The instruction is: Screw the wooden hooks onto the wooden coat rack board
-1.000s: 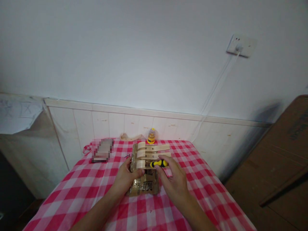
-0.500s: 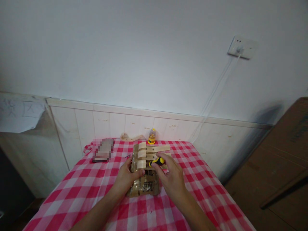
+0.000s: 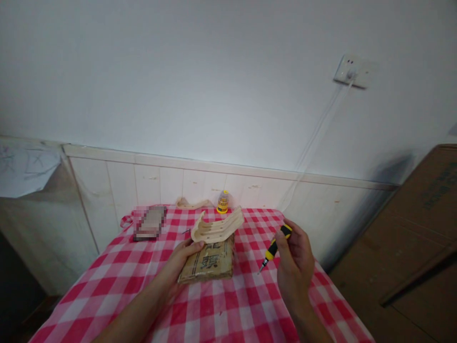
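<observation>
My left hand (image 3: 187, 255) is closed on the left edge of a flat brown cardboard piece (image 3: 210, 264) with dark print and shiny tape. Its thumb lies on top, close to the curved pale wooden pieces (image 3: 217, 229). These pieces have small holes and rest tilted over the far part of the cardboard. In my right hand (image 3: 294, 262) is a yellow-and-black screwdriver (image 3: 276, 245), gripped by the handle. Its metal tip points down and left, over the tablecloth and apart from the wood. A small dark metal item (image 3: 186, 231) lies left of the wooden pieces.
A clear container with a yellow base (image 3: 222, 202) and another curved wooden piece (image 3: 193, 205) are at the table's back edge. A blurred-out flat object (image 3: 151, 223) lies back left on the checked tablecloth (image 3: 250, 305). A large cardboard box (image 3: 410, 238) stands right.
My right hand has drawn the screwdriver away from the wooden pieces, to the right, tip now downward. The cardboard and wooden pieces have tilted and turned in my left hand.
</observation>
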Available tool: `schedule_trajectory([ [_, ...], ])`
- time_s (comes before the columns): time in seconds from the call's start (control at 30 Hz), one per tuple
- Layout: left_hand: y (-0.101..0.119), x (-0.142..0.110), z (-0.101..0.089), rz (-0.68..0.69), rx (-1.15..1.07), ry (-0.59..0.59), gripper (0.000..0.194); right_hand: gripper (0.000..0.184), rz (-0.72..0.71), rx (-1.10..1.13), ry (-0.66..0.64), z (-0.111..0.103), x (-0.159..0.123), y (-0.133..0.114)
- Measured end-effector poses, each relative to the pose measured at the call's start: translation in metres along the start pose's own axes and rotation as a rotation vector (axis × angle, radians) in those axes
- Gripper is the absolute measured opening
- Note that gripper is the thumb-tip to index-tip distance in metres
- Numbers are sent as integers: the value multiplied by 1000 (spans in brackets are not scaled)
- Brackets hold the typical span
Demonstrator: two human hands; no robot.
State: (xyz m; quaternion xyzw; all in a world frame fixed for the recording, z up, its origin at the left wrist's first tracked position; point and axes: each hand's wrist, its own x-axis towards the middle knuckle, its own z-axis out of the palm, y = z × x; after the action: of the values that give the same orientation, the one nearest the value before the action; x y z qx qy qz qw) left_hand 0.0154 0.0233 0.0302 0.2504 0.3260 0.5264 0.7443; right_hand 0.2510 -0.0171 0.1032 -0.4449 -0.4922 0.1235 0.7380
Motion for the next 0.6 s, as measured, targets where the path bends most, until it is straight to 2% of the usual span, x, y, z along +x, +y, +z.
schedule_trajectory([
  [0.1, 4, -5, 2, -33, -37, -8, 48, 32, 101, -79, -214, 1, -10, 12],
  [0.27, 3, -7, 0, -49, -62, -54, 39, 34, 123, -132, -486, 18, -35, 27],
  [0.4, 2, -5, -4, -71, -64, -69, 39, 33, 124, -97, -515, 27, -42, 25],
  [0.6, 0, 1, -9, -75, -34, -104, 49, 31, 97, -94, -506, 28, -39, 24],
])
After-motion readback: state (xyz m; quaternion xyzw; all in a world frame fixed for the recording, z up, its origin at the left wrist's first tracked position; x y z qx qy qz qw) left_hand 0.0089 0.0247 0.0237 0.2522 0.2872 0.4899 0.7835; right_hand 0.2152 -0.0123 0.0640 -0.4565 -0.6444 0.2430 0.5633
